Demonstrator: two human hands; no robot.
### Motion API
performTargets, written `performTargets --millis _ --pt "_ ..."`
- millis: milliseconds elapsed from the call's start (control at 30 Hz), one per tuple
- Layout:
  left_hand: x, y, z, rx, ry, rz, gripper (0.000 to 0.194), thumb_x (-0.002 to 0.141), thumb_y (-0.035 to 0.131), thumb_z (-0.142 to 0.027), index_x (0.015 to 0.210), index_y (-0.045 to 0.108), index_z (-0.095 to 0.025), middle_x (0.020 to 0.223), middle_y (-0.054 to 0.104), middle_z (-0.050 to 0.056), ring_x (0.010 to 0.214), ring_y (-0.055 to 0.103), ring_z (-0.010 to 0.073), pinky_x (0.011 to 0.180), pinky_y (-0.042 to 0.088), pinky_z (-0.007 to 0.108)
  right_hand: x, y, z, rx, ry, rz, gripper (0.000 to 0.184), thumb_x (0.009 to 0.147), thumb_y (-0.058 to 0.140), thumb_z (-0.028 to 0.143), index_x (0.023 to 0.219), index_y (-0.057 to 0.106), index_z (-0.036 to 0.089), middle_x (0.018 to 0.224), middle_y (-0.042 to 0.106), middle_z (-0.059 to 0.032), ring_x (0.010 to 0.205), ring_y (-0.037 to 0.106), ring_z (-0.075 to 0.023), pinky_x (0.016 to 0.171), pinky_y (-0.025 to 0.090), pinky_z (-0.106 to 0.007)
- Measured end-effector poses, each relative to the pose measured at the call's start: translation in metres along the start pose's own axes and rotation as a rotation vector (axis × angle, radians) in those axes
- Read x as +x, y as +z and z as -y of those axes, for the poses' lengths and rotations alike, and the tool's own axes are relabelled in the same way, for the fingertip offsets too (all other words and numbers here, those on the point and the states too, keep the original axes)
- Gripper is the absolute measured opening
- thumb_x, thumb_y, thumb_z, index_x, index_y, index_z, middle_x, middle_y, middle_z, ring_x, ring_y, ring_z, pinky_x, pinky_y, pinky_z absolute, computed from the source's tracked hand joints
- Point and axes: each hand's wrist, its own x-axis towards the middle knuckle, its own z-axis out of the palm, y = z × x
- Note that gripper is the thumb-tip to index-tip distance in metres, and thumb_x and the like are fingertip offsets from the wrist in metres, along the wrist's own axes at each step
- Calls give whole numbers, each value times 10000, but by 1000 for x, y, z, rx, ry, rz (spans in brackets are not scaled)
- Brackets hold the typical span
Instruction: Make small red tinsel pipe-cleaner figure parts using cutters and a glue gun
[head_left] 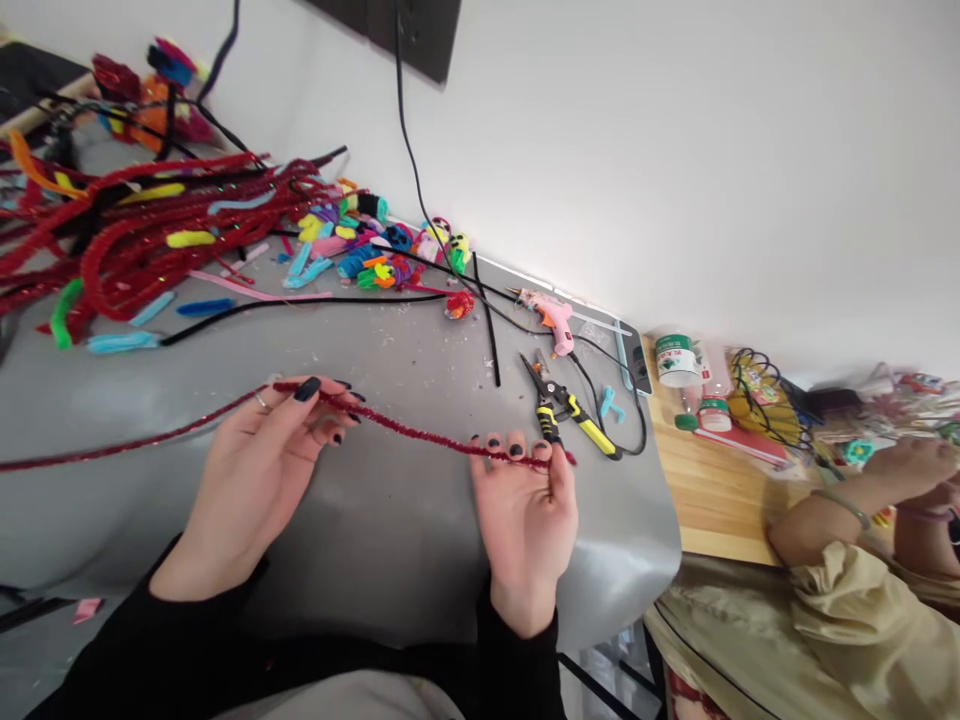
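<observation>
A long, thin dark red pipe cleaner (420, 433) stretches between my two hands above the grey table (360, 560). My left hand (262, 465), with a ring and dark nails, pinches it between thumb and fingers. From there the strand trails off past the left edge of the view. My right hand (525, 500) lies palm up, fingers curled over the pipe cleaner close to its right end, the thumb pressing on it. Just beyond my right hand are yellow-and-black pliers (559, 405), lying with their handles apart.
Red tinsel stems (142, 230) pile up at the left. Small colourful pipe-cleaner figures (382, 250) sit along the wall. A pink glue gun (551, 318) with a black cord lies near a phone (636, 360). At right, another person's arms (862, 490) rest over a wooden table (697, 500).
</observation>
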Motion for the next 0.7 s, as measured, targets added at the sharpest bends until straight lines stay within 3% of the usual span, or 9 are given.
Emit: performTargets --millis 167,300,400,467,600,700 --pt "-1 -8 -3 108 22 46 65 822 868 -444 840 834 -392 935 826 -40 854 741 176 636 579 265 -1 -5 -4 -198 -259 -68 176 936 799 461 953 782 287 794 762 47 830 732 -151 934 563 -351" --pt "-1 -7 -3 94 38 74 104 846 850 -426 938 845 -378 937 821 -18 852 731 170 707 611 259 -3 -6 -6 -266 -338 -71 291 991 732 560 957 737 271 673 683 68 719 695 -144 922 588 -377" --pt "-4 -5 -2 39 43 106 141 847 873 -394 954 833 -311 902 803 16 826 723 173 696 616 247 -4 -5 -6 -422 -269 17 366 1053 638 587 957 706 241 515 444 120 481 458 -99 722 564 -306" --pt "-7 -5 -2 35 46 145 181 858 887 -417 935 822 -266 908 795 36 834 723 180 691 611 239 -6 -5 -7 -528 -170 82 383 1057 625 597 983 691 227 544 362 128 467 339 -87 598 492 -250" --pt "-12 -7 -3 216 88 241 269 929 819 -525 916 821 -256 881 784 52 746 699 184 668 602 254 -13 -7 -12 -580 27 203 436 986 670 687 1021 609 257 702 390 94 521 340 -95 462 372 -203" --pt "-16 -2 -8 432 139 357 259 934 781 -504 878 842 -259 809 764 61 636 661 188 594 580 269 -19 -5 -16 -641 99 215 449 1017 612 696 938 541 259 773 426 75 529 309 -82 456 311 -207"
